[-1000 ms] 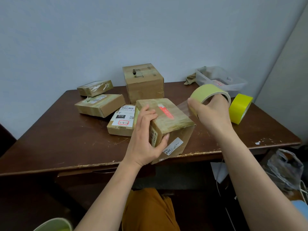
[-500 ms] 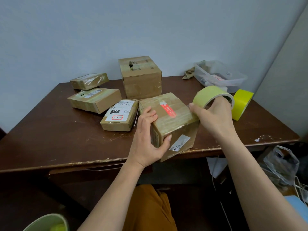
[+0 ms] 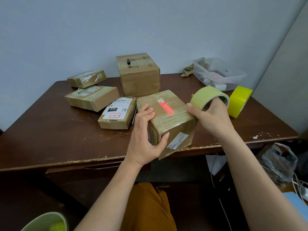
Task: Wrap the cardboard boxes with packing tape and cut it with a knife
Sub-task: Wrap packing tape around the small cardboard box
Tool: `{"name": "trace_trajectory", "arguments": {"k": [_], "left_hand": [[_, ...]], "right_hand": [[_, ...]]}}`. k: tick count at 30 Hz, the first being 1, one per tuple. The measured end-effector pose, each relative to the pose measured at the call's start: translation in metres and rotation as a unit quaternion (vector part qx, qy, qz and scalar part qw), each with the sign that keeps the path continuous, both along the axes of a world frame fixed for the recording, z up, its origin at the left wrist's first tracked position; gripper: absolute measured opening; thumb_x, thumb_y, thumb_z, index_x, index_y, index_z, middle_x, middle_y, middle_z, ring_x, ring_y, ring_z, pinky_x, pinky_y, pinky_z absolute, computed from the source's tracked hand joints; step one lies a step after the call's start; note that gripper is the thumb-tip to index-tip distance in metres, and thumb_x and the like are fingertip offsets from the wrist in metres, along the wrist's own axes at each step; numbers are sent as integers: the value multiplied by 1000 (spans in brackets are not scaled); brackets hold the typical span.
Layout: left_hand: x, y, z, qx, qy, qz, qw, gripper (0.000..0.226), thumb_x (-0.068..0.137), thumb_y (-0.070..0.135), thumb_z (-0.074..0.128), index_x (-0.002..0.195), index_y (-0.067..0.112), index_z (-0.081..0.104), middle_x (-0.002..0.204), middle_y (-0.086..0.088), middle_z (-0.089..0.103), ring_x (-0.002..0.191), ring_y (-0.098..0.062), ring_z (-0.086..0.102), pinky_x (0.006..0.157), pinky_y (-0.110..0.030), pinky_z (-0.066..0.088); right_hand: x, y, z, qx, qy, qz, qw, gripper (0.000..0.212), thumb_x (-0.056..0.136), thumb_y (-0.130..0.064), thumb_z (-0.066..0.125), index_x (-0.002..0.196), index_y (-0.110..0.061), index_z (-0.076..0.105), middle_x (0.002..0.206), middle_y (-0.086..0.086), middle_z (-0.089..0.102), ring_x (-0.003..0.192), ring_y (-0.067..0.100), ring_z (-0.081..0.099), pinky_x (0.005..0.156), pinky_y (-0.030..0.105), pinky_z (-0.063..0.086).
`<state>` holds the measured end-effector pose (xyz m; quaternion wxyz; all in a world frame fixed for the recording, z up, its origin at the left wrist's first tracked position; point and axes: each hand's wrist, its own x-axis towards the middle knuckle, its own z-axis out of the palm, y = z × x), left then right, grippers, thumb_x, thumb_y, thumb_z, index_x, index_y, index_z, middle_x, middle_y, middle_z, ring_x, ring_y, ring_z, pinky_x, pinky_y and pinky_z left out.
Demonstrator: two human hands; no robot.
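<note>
With the left hand (image 3: 143,135) curled round the tilted cardboard box (image 3: 168,117) overhanging the table (image 3: 50,130) edge, and right hand (image 3: 211,117) fingers hooked through the tape roll (image 3: 208,97) beside it, a slipped grip could drop the box.

Left hand (image 3: 144,134) gripping, right hand (image 3: 210,117) curled, forearms extended

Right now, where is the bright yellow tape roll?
In the head view, the bright yellow tape roll stands on the table's right side, beside the clear plastic bin.
</note>
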<state>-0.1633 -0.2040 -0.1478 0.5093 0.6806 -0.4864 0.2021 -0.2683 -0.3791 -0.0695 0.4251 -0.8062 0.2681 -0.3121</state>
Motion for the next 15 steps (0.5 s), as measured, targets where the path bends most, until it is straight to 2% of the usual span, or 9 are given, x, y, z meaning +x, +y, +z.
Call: {"name": "trace_trajectory", "arguments": {"k": [3, 6, 11, 13, 15], "left_hand": [[-1, 0, 0, -2, 1, 1, 1000, 59, 82, 36, 68, 127, 9, 40, 137, -16, 44, 144, -24, 31, 118, -24, 25], [-1, 0, 0, 2, -1, 7, 1000, 59, 83, 36, 68, 127, 9, 40, 138, -14, 43, 144, -24, 31, 118, -24, 25], [-6, 1, 2, 23, 12, 17, 1000, 59, 83, 37, 66, 129, 12, 38, 141, -15, 42, 145, -22, 29, 118, -24, 24], [-9, 3, 4, 38, 17, 25, 999, 60, 84, 39, 64, 130, 13, 36, 143, -15, 41, 146, -22, 27, 119, -29, 25], [-11, 5, 9, 63, 0, 36, 997, 61, 86, 40, 61, 134, 9, 38, 144, -12, 39, 146, -23, 27, 120, -41, 26]], "right_hand": [[-1, -2, -5, -36, 0, 14, 999, 59, 88, -35, 72, 135, -7, 50, 122, 4, 62, 114, 18, 58, 91, 31, 48], [-1, -4, -10, -26, 6, 7, 1000, 66, 88, -39, 71, 139, -6, 44, 118, 3, 61, 111, 17, 57, 86, 29, 46], [2, -6, -16, 81, 31, 42, 995, 43, 90, -41, 69, 120, -18, 50, 113, -2, 62, 102, 12, 59, 71, 21, 46], [4, -6, -16, 110, 33, 55, 992, 44, 90, -40, 68, 123, -20, 47, 115, -2, 60, 103, 12, 58, 73, 21, 45], [5, -6, -15, 143, 32, 68, 987, 48, 90, -39, 69, 127, -20, 46, 117, -3, 59, 104, 11, 58, 79, 24, 46]]}}
